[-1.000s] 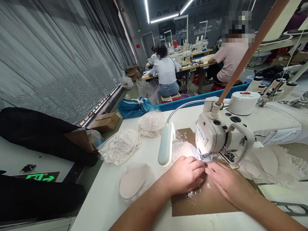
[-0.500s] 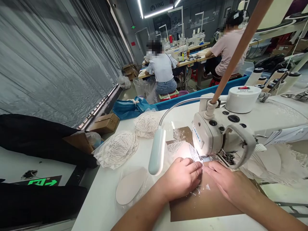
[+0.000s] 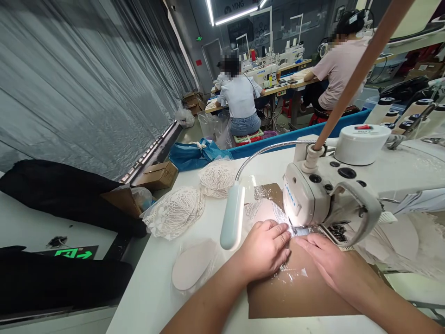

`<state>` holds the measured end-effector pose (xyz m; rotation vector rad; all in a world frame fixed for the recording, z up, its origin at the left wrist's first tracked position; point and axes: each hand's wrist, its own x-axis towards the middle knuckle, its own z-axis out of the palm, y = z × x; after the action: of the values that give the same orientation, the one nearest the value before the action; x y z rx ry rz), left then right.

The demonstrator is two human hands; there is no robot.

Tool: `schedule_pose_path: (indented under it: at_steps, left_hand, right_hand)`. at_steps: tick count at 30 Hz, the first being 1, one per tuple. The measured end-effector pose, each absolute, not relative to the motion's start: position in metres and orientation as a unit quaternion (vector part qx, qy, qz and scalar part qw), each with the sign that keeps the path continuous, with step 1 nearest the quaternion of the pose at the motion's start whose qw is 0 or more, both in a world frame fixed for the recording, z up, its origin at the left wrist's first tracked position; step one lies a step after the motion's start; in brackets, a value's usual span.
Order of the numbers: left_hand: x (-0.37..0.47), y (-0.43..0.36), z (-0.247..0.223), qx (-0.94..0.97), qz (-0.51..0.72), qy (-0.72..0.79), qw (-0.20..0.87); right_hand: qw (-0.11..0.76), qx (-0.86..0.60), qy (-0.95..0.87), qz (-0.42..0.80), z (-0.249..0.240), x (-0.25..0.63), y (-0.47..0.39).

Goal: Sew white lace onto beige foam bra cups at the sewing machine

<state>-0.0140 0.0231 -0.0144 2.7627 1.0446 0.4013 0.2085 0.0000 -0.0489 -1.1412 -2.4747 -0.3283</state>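
A lace cup piece [image 3: 264,211] with a pale smooth panel lies beneath the head of a white sewing machine [image 3: 302,197], lit beside the needle area. My left hand [image 3: 267,248] rests on its near edge, fingers bent and closed together on the lace. To the right of the presser foot, my right hand [image 3: 325,257] lies with its fingers stretched out, the tips close to the needle area. Both hands are over a brown board [image 3: 299,297] taped to the table. The fabric edge under the left fingers is hidden.
Stacked lace pieces [image 3: 175,211] and another lace stack [image 3: 217,178] sit at the left. Nearer lies a pale oval pad [image 3: 193,266] on thin film. A lamp [image 3: 232,218] hangs left of the machine head. Two people sit at machines beyond a blue cloth edge [image 3: 288,134].
The whole view has shifted slightly. My hands, nearly meeting at the needle before, are now a little farther apart, with the right fingertips drawn slightly away.
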Motion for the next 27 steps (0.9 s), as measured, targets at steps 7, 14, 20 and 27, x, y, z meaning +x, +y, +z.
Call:
schedule_pose_path:
  at_steps: [7, 14, 20, 27]
  left_hand:
    - [-0.016, 0.027, -0.018, 0.900, 0.154, 0.401, 0.070]
    - [-0.020, 0.029, -0.022, 0.871, 0.138, 0.468, 0.064]
    - [-0.025, 0.030, -0.022, 0.846, 0.126, 0.513, 0.065]
    - [-0.038, 0.029, -0.007, 0.819, 0.097, 0.559, 0.086]
  right_hand:
    - [0.223, -0.401, -0.885, -0.078, -0.052, 0.217, 0.000]
    - [0.235, -0.394, -0.887, -0.046, -0.057, 0.219, 0.001]
    - [0.248, -0.386, -0.888, -0.023, -0.055, 0.218, 0.003]
    - [0.237, -0.362, -0.901, -0.017, -0.071, 0.224, 0.007]
